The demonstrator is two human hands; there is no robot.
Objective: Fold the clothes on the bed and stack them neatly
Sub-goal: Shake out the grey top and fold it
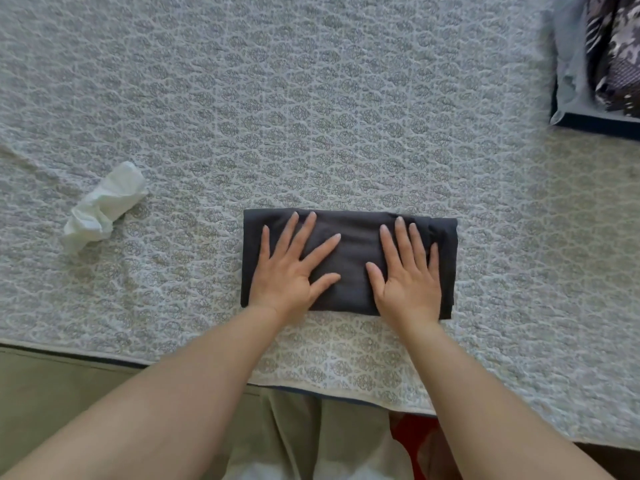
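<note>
Pressing flat a folded dark garment near the bed edge

Both palms lay on the dark folded garment (349, 261), which sat on the patterned quilt (311, 98) close to its near edge. Left hand (287, 268): fingers straight and spread, pressing down. Right hand (408, 271): fingers straight, closer together, also pressing; nothing gripped by either.

Risks, as judged: layers at the right end looked uneven, so lifting carelessly could let the fold spring open. The quilt was soft and rumpled; sliding the bundle might drag it askew.

Surroundings: a crumpled white cloth (104, 206) lay well apart to the left, unfolded. A dark-rimmed container (588, 121) holding patterned fabric (613, 53) stood at the far right corner. Floor showed below the bed edge.
</note>
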